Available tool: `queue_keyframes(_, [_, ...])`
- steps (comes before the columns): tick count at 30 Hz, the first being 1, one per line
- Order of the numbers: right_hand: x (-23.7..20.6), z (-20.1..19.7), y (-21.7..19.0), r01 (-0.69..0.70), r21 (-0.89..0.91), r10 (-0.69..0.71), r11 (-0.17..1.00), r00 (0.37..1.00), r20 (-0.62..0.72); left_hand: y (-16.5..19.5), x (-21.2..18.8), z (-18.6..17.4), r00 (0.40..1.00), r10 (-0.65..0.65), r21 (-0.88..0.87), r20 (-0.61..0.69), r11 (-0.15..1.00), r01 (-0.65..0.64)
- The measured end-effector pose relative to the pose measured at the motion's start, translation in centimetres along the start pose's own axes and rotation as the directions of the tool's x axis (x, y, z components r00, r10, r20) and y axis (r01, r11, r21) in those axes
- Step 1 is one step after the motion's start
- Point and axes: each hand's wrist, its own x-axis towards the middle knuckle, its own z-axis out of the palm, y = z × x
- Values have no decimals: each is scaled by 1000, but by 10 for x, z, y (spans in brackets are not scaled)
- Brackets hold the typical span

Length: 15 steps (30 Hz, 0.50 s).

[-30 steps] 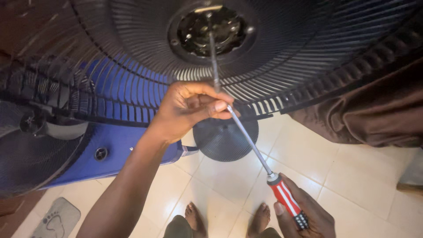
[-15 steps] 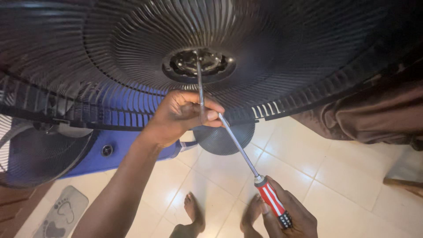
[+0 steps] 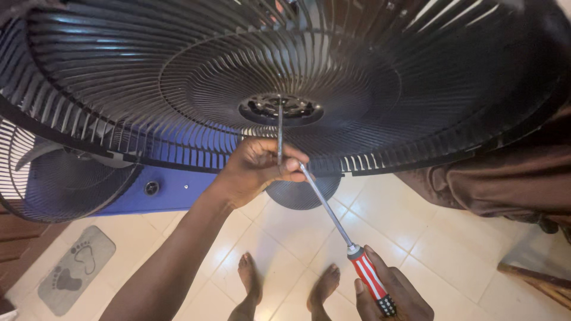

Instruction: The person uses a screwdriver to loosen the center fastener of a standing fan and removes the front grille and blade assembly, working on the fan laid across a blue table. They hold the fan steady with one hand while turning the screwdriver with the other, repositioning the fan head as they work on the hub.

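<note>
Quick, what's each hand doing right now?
Left hand: closed, pinching a thin metal rod.
Right hand: closed around the red-and-white-handled screwdriver.

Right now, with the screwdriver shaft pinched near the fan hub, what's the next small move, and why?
Probably steer the screwdriver tip up into the grille hub. The left hand pinches the shaft just below the black fan grille, beside a thin rod hanging from the hub; the right hand grips the red-and-white handle. The tip is hidden behind the fingers, so seating can't be confirmed.

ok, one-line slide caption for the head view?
Left hand steadies a metal rod at the black fan grille hub; right hand holds a red-striped screwdriver.
</note>
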Motion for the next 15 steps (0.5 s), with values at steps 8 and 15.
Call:
queue_keyframes(8, [27, -19, 26, 74, -454, 82, 888, 946, 315, -1, 6, 1, 1000, 24, 277, 6, 961, -25])
queue_keyframes(15, [4, 21, 5, 34, 146, -29, 989, 999, -33, -29, 8, -2, 971, 238, 264, 27, 935, -237])
